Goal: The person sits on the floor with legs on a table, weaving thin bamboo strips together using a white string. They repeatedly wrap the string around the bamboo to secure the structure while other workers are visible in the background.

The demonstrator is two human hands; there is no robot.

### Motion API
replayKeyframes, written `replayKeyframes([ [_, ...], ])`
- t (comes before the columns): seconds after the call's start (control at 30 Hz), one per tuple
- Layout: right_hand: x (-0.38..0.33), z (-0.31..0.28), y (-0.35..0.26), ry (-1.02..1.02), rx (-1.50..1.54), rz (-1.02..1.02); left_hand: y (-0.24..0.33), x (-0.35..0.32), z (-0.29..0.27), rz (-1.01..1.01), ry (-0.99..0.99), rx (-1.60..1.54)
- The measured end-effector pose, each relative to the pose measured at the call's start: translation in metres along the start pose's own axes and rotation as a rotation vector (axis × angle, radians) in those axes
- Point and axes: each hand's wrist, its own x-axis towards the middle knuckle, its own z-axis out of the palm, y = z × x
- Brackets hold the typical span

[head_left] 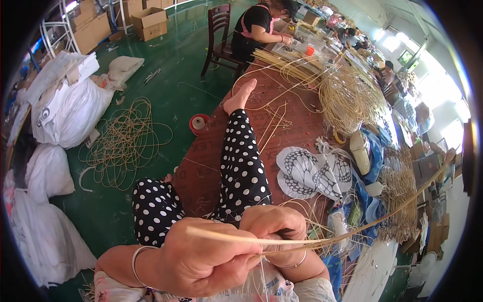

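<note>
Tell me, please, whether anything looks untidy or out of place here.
Yes: the tangle of thin tan strands on the green floor looks untidy. It sprawls in loose, crossing loops, unlike the more gathered coil of strands at the upper right.

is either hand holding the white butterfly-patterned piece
No, the white butterfly-patterned piece lies on the reddish-brown board, apart from both the left hand and the right hand.
</note>
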Motion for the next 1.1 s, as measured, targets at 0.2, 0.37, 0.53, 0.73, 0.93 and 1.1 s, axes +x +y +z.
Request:
replayKeyframes([
  [0.2, -0.004, -0.002, 0.005, 0.045, 0.177, 0.064, -0.007, -0.004, 0.004, 0.136, 0.0, 0.268],
  [0.37, -0.004, 0.002, -0.001, 0.141, 0.474, 0.303, -0.011, -0.003, 0.005, 0.074, 0.009, 0.224],
  [0.53, -0.005, 0.002, 0.003, 0.176, 0.519, 0.393, -0.008, -0.006, 0.001, 0.1, -0.008, 0.312],
  [0.73, -0.006, 0.005, 0.006, 0.181, 0.544, 0.335, -0.006, -0.003, -0.003, 0.106, -0.003, 0.269],
  [0.93, -0.005, 0.004, -0.002, 0.187, 0.575, 0.487, -0.01, -0.002, -0.001, 0.1, 0.001, 0.247],
  [1.1, 0.0, 0.006, -0.001, 0.271, 0.557, 0.491, -0.012, -0.003, 0.0, 0.116, 0.045, 0.246],
])
